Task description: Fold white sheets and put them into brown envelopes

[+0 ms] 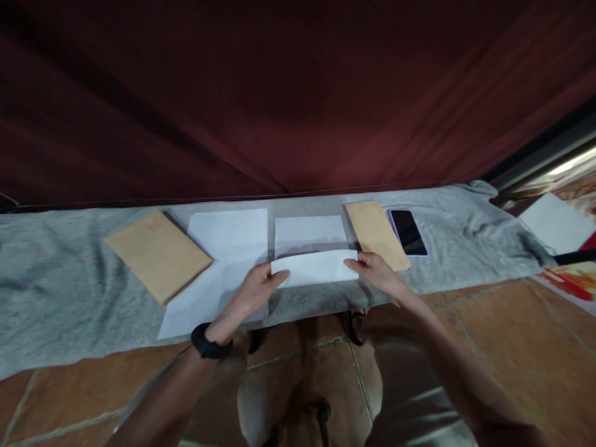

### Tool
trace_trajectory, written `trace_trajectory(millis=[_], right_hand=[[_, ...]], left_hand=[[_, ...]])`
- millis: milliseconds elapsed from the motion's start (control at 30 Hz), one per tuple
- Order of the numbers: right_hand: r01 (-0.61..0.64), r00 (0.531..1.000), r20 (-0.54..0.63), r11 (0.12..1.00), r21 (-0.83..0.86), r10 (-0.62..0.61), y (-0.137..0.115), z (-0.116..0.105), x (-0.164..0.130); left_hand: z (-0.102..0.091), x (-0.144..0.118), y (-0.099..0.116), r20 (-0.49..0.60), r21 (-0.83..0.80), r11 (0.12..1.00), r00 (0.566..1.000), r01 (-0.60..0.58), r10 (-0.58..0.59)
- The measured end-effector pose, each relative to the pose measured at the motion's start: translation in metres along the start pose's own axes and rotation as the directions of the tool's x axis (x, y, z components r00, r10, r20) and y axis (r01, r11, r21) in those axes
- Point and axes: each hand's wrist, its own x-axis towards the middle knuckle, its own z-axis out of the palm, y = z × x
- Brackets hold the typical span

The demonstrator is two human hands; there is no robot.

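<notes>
A folded white sheet of paper [316, 269] is stretched level between my two hands, above the near part of the grey cloth. My left hand [257, 287] pinches its left end, thumb on top; a dark band circles that wrist. At the right end my right hand [372, 269] grips the paper the same way, thumb on the face and fingers behind. Just beyond it lies another white paper [310, 233], partly covered by the held one. Large white sheets [233, 236] spread out left of that, reaching under my left hand.
On the left, a stack of brown envelopes [158, 254] overlaps the white sheets. More brown envelopes [372, 226] lie to the right, beside a phone [408, 233] with a dark screen. Grey cloth [470, 236] covers the surface; a dark red curtain [298, 93] hangs behind it.
</notes>
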Motion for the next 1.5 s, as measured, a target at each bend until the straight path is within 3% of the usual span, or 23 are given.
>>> trace_trajectory(millis=[200, 367, 500, 800, 1100, 1267, 1333, 1400, 1500], right_hand=[[-0.062, 0.990, -0.141, 0.970, -0.236, 0.029, -0.007, 0.008, 0.010], [-0.167, 0.981, -0.170, 0.832, -0.530, 0.089, -0.023, 0.012, 0.015], [-0.230, 0.973, -0.167, 0.722, -0.653, 0.158, -0.035, 0.017, 0.018], [-0.264, 0.964, -0.200, 0.635, -0.725, 0.173, -0.044, 0.026, 0.025], [-0.299, 0.953, -0.249, 0.649, -0.700, 0.170, -0.046, 0.029, 0.033], [-0.310, 0.947, -0.283, 0.659, -0.685, 0.151, -0.049, 0.032, 0.035], [-0.262, 0.949, -0.309, 0.684, -0.681, 0.055, -0.051, 0.031, 0.032], [-0.138, 0.947, -0.302, 0.715, -0.685, -0.106, -0.054, 0.030, 0.028], [0.184, 0.933, -0.119, 0.733, -0.655, -0.340, -0.055, 0.033, 0.025]], left_hand=[[0.006, 0.013, 0.005, -0.212, 0.275, 0.961, 0.974, -0.025, 0.086], [0.011, 0.024, 0.018, -0.267, 0.514, 0.849, 0.964, 0.125, 0.020], [0.014, 0.029, 0.025, -0.301, 0.630, 0.745, 0.953, 0.220, -0.027], [0.018, 0.035, 0.028, -0.296, 0.707, 0.655, 0.953, 0.268, -0.069], [0.023, 0.042, 0.031, -0.316, 0.741, 0.600, 0.945, 0.303, -0.086], [0.029, 0.043, 0.026, -0.323, 0.783, 0.550, 0.946, 0.291, -0.040], [0.031, 0.042, 0.025, -0.313, 0.797, 0.537, 0.950, 0.275, -0.023], [0.032, 0.040, 0.024, -0.302, 0.808, 0.528, 0.953, 0.264, -0.014], [0.034, 0.037, 0.023, -0.293, 0.819, 0.520, 0.956, 0.244, 0.012]])
